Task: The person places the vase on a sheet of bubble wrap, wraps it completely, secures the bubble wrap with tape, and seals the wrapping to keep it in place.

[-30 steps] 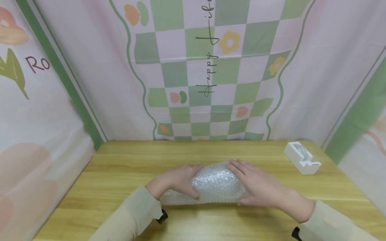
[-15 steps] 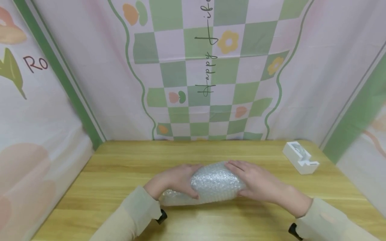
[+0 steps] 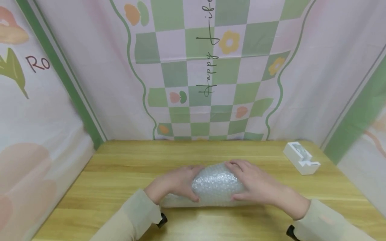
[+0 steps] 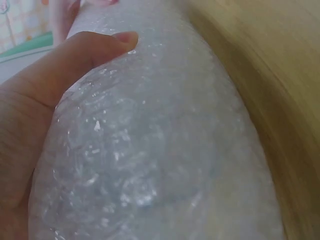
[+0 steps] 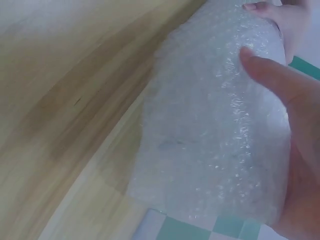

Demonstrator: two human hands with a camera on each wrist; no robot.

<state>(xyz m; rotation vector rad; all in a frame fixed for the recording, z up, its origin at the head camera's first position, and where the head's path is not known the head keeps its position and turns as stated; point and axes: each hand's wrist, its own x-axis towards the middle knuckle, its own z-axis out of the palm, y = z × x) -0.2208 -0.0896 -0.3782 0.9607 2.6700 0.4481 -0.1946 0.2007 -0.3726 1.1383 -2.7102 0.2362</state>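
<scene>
A roll of clear bubble wrap [image 3: 215, 185] lies crosswise near the middle of the wooden table. My left hand [image 3: 180, 183] grips its left part, thumb on the near side and fingers over the far side. From the right, my right hand [image 3: 260, 183] holds the other part the same way. In the left wrist view the left thumb [image 4: 95, 52] presses on the bubbly surface [image 4: 160, 140]. The right wrist view has the right thumb [image 5: 272, 75] on the wrap [image 5: 200, 130], whose loose end edge shows. What the wrap may contain cannot be made out.
A white tape dispenser [image 3: 301, 159] stands at the back right of the wooden table [image 3: 129, 154]. Behind the table hangs a green and white checked cloth [image 3: 200, 73]. Printed cloth walls also stand at left and right.
The roll first tilted slightly up at its right end, then came level again. My right hand has shifted a little left along it, its thumb further over the near side.
</scene>
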